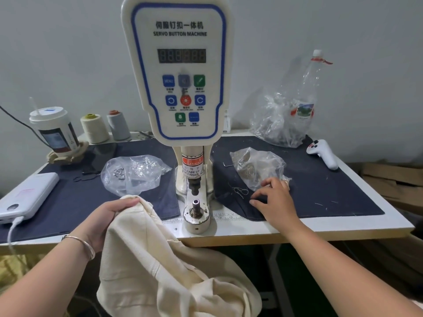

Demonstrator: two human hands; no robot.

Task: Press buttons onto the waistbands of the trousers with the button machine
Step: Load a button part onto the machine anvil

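The white servo button machine (pixel 180 72) stands at the table's middle, its lower die post (pixel 196 208) bare at the front. My left hand (pixel 107 216) grips the top edge of cream trousers (pixel 160 266), which hang off the table's front edge just left of the die. My right hand (pixel 274 197) reaches over the dark mat, fingers spread and slightly bent, touching the mouth of a clear bag of brass-coloured buttons (pixel 254 165). A second clear bag with silver parts (pixel 132 173) lies left of the machine.
A dark blue mat (pixel 332 193) covers the white table (pixel 366 227). At the left lie a white power bank (pixel 25 197), a lidded drink cup (pixel 55 131) and two thread cones (pixel 93 128). At the back right are a crumpled plastic bag (pixel 279 124), a bottle and a white controller (pixel 322 153).
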